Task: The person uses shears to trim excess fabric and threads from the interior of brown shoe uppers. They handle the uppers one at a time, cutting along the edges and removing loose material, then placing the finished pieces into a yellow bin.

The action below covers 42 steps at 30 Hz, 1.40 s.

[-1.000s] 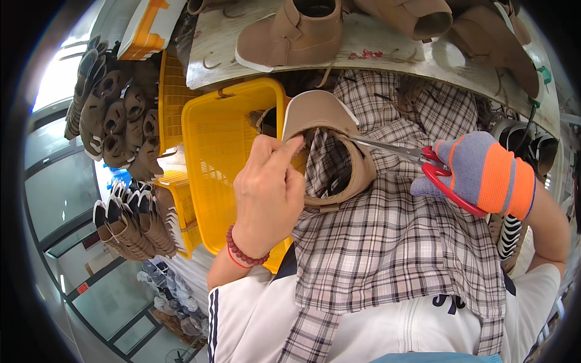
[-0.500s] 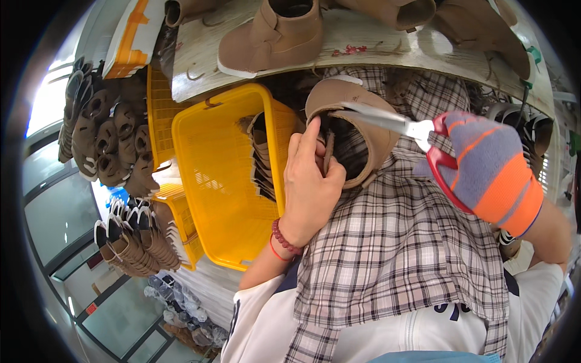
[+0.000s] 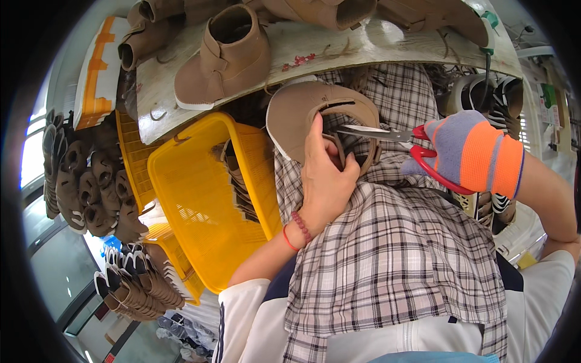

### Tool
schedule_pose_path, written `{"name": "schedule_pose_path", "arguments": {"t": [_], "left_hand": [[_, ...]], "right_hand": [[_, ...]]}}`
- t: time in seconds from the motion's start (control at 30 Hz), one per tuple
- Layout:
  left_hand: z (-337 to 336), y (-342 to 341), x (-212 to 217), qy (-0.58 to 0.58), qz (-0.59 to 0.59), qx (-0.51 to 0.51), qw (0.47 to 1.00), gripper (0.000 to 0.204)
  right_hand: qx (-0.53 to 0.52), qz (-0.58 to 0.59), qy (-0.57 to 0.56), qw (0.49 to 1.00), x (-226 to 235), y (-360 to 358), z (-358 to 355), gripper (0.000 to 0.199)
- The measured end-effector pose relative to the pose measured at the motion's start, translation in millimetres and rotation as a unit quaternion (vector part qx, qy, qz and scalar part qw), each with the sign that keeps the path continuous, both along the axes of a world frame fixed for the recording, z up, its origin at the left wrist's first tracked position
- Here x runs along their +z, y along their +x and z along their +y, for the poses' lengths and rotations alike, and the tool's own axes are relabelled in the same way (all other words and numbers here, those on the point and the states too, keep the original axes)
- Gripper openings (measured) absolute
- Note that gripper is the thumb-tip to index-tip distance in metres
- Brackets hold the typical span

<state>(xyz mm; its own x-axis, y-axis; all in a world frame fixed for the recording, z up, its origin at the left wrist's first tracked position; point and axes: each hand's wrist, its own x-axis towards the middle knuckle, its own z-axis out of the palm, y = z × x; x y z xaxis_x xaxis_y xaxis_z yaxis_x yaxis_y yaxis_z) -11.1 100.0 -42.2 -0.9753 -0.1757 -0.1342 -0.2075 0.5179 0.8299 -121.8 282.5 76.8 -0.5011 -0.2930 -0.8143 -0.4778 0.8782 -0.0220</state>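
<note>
The left hand (image 3: 324,181) grips the tan shoe (image 3: 308,115) at its collar, above the plaid lap cloth (image 3: 393,254). The gloved right hand (image 3: 475,154) closes on scissors (image 3: 393,136). The shoe appears light and pliable; support it near the cut line.

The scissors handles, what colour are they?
Red, on the scissors held in the gloved right hand. The head view shows them best.

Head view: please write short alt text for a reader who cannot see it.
The bare left hand holds a tan shoe upper while the gloved right hand puts red-handled scissors to its opening, over a plaid apron. A yellow basket stands at left.
</note>
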Motion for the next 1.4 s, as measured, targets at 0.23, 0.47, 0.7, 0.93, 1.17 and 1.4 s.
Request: {"name": "schedule_pose_path", "arguments": {"t": [0.23, 0.47, 0.7, 0.93, 1.17, 1.4], "left_hand": [[-22, 15, 10, -0.224, 0.117, -0.109, 0.961, 0.062], [-51, 15, 13, -0.220, 0.195, -0.147, 0.944, 0.027], [-50, 15, -16, -0.130, 0.248, -0.086, 0.956, 0.024], [-46, 14, -38, -0.029, 0.268, -0.036, 0.962, 0.016], [-47, 14, -31, -0.062, 0.265, -0.076, 0.959, 0.019], [-46, 13, -31, -0.066, 0.280, -0.088, 0.954, 0.020]], "right_hand": [[0.058, 0.026, -0.024, 0.998, -26, 8, 8, 0.046], [0.080, 0.056, 0.042, 0.994, -8, 6, -11, 0.055], [0.104, 0.076, 0.010, 0.992, -15, -2, -19, 0.055], [0.096, 0.040, 0.037, 0.994, 0, -21, -36, 0.041], [0.154, 0.018, 0.024, 0.988, 8, -40, -47, 0.042], [0.169, -0.002, 0.059, 0.984, 4, -57, -50, 0.054]]}}
